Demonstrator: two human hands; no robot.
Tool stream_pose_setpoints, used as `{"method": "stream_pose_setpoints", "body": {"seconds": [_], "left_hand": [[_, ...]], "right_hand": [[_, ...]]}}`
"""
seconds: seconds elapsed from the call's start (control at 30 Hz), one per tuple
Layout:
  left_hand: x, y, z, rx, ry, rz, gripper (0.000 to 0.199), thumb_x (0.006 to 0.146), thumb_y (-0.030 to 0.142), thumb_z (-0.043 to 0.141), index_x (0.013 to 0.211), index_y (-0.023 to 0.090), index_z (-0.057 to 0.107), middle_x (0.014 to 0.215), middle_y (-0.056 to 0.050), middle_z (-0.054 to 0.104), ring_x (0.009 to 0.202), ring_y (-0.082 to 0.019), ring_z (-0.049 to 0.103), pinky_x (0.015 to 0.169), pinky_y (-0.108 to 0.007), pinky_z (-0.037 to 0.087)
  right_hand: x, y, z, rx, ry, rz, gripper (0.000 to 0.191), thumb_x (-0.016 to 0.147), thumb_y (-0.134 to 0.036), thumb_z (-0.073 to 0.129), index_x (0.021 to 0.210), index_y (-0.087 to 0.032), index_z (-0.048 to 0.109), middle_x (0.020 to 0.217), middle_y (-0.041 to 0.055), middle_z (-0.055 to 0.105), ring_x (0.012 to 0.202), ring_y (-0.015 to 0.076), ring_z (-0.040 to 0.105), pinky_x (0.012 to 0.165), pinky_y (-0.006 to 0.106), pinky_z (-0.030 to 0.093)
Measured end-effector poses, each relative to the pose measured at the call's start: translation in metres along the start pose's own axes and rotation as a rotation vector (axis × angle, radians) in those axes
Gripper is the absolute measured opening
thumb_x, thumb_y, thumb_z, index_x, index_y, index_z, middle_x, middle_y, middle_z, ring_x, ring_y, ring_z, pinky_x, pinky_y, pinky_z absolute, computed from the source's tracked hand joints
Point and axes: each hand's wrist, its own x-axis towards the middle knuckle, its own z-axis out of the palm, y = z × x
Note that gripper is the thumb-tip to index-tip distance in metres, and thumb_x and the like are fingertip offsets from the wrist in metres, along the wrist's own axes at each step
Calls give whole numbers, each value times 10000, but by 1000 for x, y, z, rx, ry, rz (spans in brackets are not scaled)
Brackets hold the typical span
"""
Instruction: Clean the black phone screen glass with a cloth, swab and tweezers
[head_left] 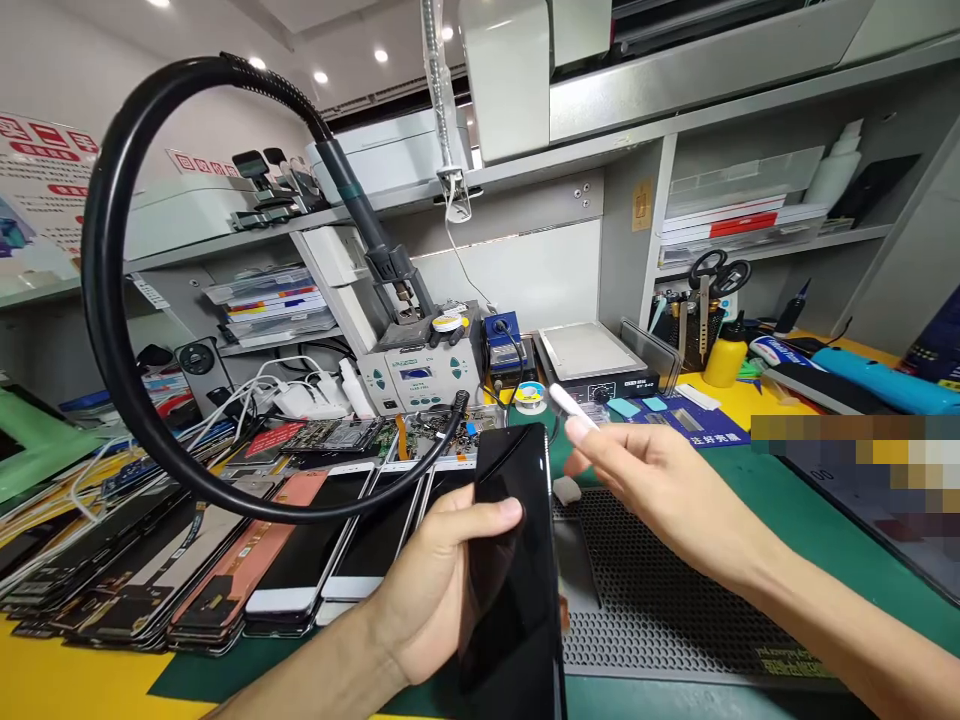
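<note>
My left hand (442, 560) grips a black smartphone (517, 580) with its dark glossy screen facing me, the thumb lying across the glass. The phone is tilted upright above the bench. To its right, my right hand (645, 480) is closed on a slim white stick-like tool (568, 402), held between thumb and fingers and pointing up to the left. The stick is apart from the phone. A small whitish lump (567, 490) lies behind the phone's right edge, by the grey perforated mat (652, 590). The far side of the phone is hidden.
Stacks of phone screens and frames (300, 560) cover the left bench. A thick black hose (112, 300) loops across the left to a hot-air station (420, 370). A flat heating plate (592, 355), a solder spool (529, 395) and a yellow bottle (726, 355) stand behind.
</note>
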Motion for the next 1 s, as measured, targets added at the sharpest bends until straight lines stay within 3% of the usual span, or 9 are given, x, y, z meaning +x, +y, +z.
{"method": "stream_pose_setpoints", "body": {"seconds": [0.13, 0.37, 0.57, 0.7, 0.83, 1.0], "left_hand": [[3, 6, -2, -100, 130, 42, 133, 834, 94, 666, 894, 122, 782, 852, -106, 796, 748, -195, 745, 730, -289, 585], [3, 7, -2, -165, 83, 72, 194, 855, 67, 627, 745, 140, 769, 736, -66, 785, 655, -149, 741, 648, -214, 566], [3, 10, 1, -164, 111, 106, 200, 859, 44, 600, 782, 110, 772, 735, -90, 786, 654, -169, 749, 655, -242, 582], [0, 12, 2, -178, 89, 140, 180, 865, 41, 613, 834, 120, 772, 792, -79, 801, 704, -141, 755, 719, -215, 582], [-1, 9, 1, -132, 62, 143, 165, 875, 53, 631, 868, 142, 770, 821, -59, 800, 726, -129, 750, 719, -194, 565], [-2, 4, -3, -75, 59, 159, 128, 892, 103, 640, 898, 146, 760, 848, -58, 789, 773, -163, 745, 744, -242, 566]], "right_hand": [[-5, 1, 0, -210, -44, -42, 698, 954, -756, 328, 615, -193, 562, 581, -34, 359, 563, 141, 350, 531, 298, 245], [-11, 4, 14, -515, -119, -150, 621, 999, -694, 262, 604, -220, 318, 587, -53, 270, 539, 129, 243, 509, 311, 175], [-2, 15, 0, -712, -91, -201, 625, 994, -681, 303, 574, -217, 292, 556, -49, 272, 526, 136, 237, 531, 334, 165], [0, 16, -10, -580, -109, -134, 630, 971, -725, 299, 587, -227, 279, 585, -50, 243, 549, 139, 220, 528, 328, 166], [-6, 9, -1, -369, -146, -108, 645, 967, -747, 282, 589, -226, 327, 584, -57, 241, 539, 128, 233, 513, 310, 194], [-9, 7, 14, -479, -174, -168, 599, 1012, -656, 306, 600, -221, 282, 606, -53, 229, 552, 130, 215, 511, 320, 168]]}}
